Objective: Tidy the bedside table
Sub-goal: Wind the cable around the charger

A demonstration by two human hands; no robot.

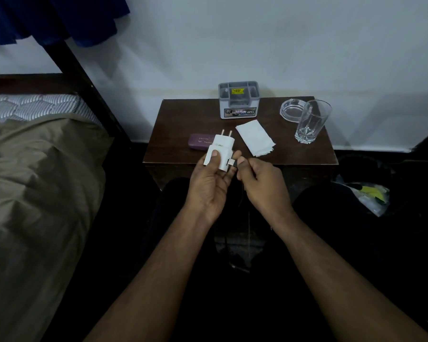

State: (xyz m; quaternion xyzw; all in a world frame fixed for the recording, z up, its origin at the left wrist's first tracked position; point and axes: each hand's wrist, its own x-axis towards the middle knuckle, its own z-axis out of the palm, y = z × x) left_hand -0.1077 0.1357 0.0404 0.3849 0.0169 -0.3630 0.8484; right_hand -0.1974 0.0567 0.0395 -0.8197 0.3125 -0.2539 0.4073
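Head view, mid-tidy: left hand (209,183) grasps a white charger plug (216,155) at frame centre, thumb on its face, prongs pointing up-frame. Right hand (260,183) pinches what appears to be the dark cable's connector (232,163) at the plug's socket. On the bench (183,119), organiser (238,99), tissue (255,139), purple case (199,142), ashtray (292,110) and glass (311,122) lie scattered; most sorting seems undone.
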